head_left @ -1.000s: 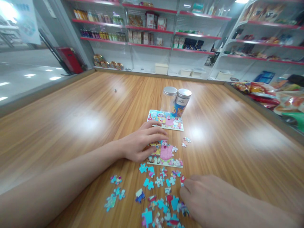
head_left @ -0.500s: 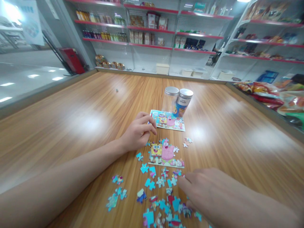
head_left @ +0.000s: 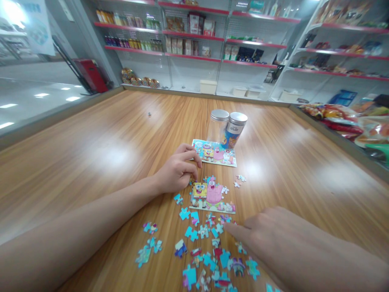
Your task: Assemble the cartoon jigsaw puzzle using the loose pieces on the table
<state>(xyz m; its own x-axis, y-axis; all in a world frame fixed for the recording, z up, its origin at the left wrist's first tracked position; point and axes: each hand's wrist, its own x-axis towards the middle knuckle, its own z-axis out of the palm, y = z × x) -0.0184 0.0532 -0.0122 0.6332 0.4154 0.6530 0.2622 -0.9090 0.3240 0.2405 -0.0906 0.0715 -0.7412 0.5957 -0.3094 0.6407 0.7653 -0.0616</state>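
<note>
A partly joined puzzle (head_left: 213,195) with a yellow and a pink character lies on the wooden table. My left hand (head_left: 179,169) rests at its upper left, fingers curled; whether they hold anything is hidden. Beyond the puzzle is a picture card (head_left: 217,156) showing the same characters, with the left fingertips near its lower left corner. Several loose pieces (head_left: 207,260) are scattered below the puzzle. My right hand (head_left: 258,231) is over their right side, its index finger stretched out to a piece (head_left: 225,219) just under the puzzle; its other fingers are mostly hidden.
A clear jar (head_left: 218,126) and a labelled jar (head_left: 235,130), both with silver lids, stand at the card's back edge. Two small pieces (head_left: 240,180) lie right of the puzzle. Packaged snacks (head_left: 340,119) are at the far right, and shelves (head_left: 194,56) stand behind the table.
My right hand has shifted slightly up and left, its index finger now extended, uncovering pieces beneath it. My left fingers have moved a little.
</note>
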